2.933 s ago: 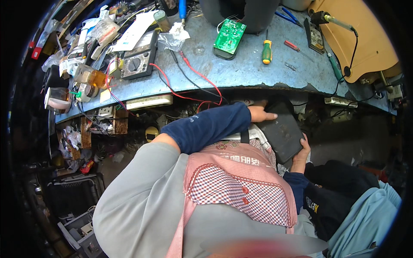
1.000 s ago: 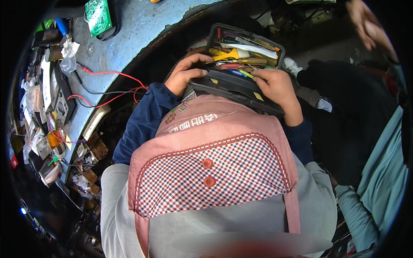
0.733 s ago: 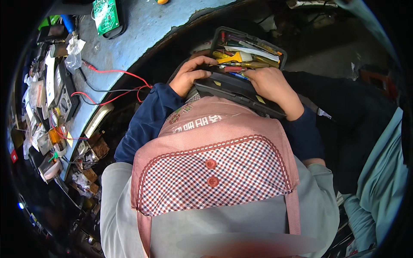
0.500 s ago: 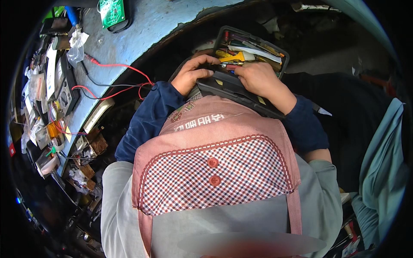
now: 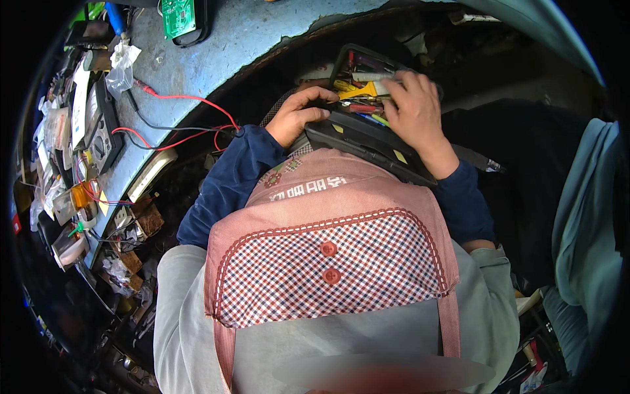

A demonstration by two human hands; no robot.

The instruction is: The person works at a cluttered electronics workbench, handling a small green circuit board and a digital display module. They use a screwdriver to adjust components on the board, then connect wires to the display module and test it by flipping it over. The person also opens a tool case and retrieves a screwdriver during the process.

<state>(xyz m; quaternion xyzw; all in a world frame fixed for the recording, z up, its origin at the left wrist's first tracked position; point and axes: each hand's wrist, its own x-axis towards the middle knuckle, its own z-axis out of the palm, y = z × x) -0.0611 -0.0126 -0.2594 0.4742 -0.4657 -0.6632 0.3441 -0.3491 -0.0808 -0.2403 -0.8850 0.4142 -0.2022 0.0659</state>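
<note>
A black plastic toolbox (image 5: pixel 369 140) sits at my lap, full of tools and tilted with its far side away from me. My left hand (image 5: pixel 296 119) grips its left end, thumb and fingers either side of the edge. Over the box's right part is my right hand (image 5: pixel 418 117), fingers bent and spread apart above the tools, with nothing seen in them. Under its fingertips lies a yellow-handled brush-like tool (image 5: pixel 359 90). Nearer to me lies a red-handled tool (image 5: pixel 363 108). My right hand hides some of the contents.
To the left curves a blue worktop (image 5: pixel 243 39) with a chipped edge. On it are a green circuit board (image 5: pixel 179 18), a multimeter (image 5: pixel 102 141) with red and black leads, and heaped parts in bags. A teal cloth (image 5: pixel 584 236) hangs at the right.
My right hand has lifted from among the tools and moved slightly right, its fingers spreading. My left hand stays at the box's left end.
</note>
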